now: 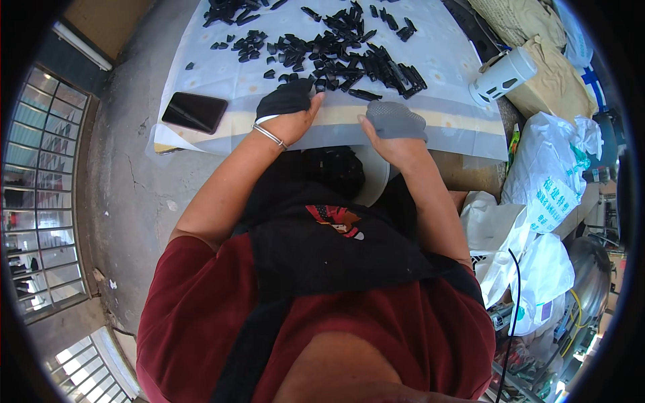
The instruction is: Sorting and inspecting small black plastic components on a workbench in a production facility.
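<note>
My left hand (290,117), its fingers under a black fabric cover and a metal bangle at the wrist, is at the near side of a loose pile of small black plastic pieces (349,64). Its fingers look closed, with a small black piece (320,85) at the thumb tip. To its right, over the table's near edge, is my right hand (395,131) in a grey mesh cover. That thumb stands a little apart from the covered fingers, and nothing shows between them. Below the edge, a white round tub (380,176) holds dark pieces, partly hidden by the table and my apron.
A pale cloth with a clear plastic sheet covers the table (457,121). On its left lies a black phone (195,113). A white tumbler (504,75) stands at the right edge, beside a tan bag (554,80) and white plastic bags (544,164).
</note>
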Tool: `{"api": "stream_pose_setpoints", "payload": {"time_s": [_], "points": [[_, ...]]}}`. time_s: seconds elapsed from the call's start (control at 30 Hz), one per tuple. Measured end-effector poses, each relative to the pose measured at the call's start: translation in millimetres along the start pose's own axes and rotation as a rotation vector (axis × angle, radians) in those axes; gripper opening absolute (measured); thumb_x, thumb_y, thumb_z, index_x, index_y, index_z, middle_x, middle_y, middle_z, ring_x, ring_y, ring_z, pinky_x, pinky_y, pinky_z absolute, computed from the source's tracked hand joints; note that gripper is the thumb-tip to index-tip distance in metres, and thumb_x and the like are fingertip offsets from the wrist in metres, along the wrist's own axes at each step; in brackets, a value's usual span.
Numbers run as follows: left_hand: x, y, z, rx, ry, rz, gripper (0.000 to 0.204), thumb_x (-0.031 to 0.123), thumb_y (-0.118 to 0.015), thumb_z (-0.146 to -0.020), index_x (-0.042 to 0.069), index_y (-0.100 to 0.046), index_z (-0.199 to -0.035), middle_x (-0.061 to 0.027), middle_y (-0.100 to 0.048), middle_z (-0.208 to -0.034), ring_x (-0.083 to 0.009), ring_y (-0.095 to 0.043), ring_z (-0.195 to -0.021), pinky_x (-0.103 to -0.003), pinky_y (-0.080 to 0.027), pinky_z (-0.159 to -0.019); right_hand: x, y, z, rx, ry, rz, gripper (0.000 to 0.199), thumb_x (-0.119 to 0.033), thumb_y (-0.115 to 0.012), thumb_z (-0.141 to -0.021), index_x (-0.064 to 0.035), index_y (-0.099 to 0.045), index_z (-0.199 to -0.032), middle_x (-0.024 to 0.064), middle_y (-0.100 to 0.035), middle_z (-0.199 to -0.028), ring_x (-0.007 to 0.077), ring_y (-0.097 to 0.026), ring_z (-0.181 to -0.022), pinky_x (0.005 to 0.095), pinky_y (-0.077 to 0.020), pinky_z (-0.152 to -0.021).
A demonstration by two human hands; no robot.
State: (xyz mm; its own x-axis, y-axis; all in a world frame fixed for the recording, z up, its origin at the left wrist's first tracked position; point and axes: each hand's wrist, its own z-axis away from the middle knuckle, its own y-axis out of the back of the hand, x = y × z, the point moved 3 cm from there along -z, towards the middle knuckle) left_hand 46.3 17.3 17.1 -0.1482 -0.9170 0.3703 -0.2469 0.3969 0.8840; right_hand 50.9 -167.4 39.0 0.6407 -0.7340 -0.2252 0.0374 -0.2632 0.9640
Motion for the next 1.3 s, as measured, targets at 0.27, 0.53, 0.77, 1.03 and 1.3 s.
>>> {"api": "stream_pose_setpoints", "payload": {"time_s": [0.27,0.53,0.77,1.03,1.3], "points": [[-4,-31,-28,-0.066,0.024,-0.138,0.032,0.022,-0.054,-0.078,0.012,-0.054,-0.108,-0.0128,-0.058,-0.097,-0.0282,-0.059,-0.083,-0.038,-0.047,-0.071,35,-34,-32,0.294,0.024,0.404,0.024,-0.024,-0.053,-0.081,-0.0042,-0.058,-0.092,0.0164,-0.057,-0.079,0.0321,-0.055,-0.077,0.042,-0.0441,-0.068],[3,-5,-2,-0.047,-0.156,0.149,0.024,0.021,-0.057,-0.075,0.007,-0.055,-0.094,-0.0151,-0.06,-0.088,-0.0329,-0.058,-0.079,-0.04,-0.046,-0.068,-9,-19,-6,0.256,0.014,-0.244,0.026,-0.024,-0.053,-0.083,-0.0028,-0.058,-0.097,0.0164,-0.059,-0.086,0.0325,-0.055,-0.08,0.0393,-0.0436,-0.07],[2,-5,22,-0.224,-0.114,0.539,0.036,0.024,-0.059,-0.074,0.006,-0.051,-0.104,-0.0161,-0.06,-0.089,-0.0312,-0.059,-0.081,-0.036,-0.046,-0.071,-16,-23,1,0.154,0.122,-0.537,0.034,-0.031,-0.057,-0.079,-0.0026,-0.057,-0.1,0.0168,-0.059,-0.092,0.0338,-0.054,-0.088,0.0392,-0.0427,-0.077],[-20,-24,42,-0.314,-0.106,0.5,0.034,0.032,-0.038,-0.09,0.016,-0.046,-0.118,-0.0209,-0.059,-0.087,-0.0324,-0.058,-0.079,-0.034,-0.046,-0.07,-29,-21,7,0.077,0.013,-0.454,0.028,-0.025,-0.064,-0.076,-0.0025,-0.059,-0.092,0.0096,-0.057,-0.076,0.0201,-0.055,-0.07,0.0325,-0.0425,-0.063],[-3,-26,52,-0.337,0.437,0.978,0.05,0.044,-0.031,-0.091,0.003,-0.057,-0.101,-0.0161,-0.061,-0.083,-0.0241,-0.058,-0.077,-0.031,-0.043,-0.072,-39,-11,14,0.408,0.15,-0.426,0.025,-0.025,-0.063,-0.077,-0.0021,-0.059,-0.087,0.011,-0.057,-0.069,0.0265,-0.055,-0.062,0.0345,-0.0427,-0.057]]}}
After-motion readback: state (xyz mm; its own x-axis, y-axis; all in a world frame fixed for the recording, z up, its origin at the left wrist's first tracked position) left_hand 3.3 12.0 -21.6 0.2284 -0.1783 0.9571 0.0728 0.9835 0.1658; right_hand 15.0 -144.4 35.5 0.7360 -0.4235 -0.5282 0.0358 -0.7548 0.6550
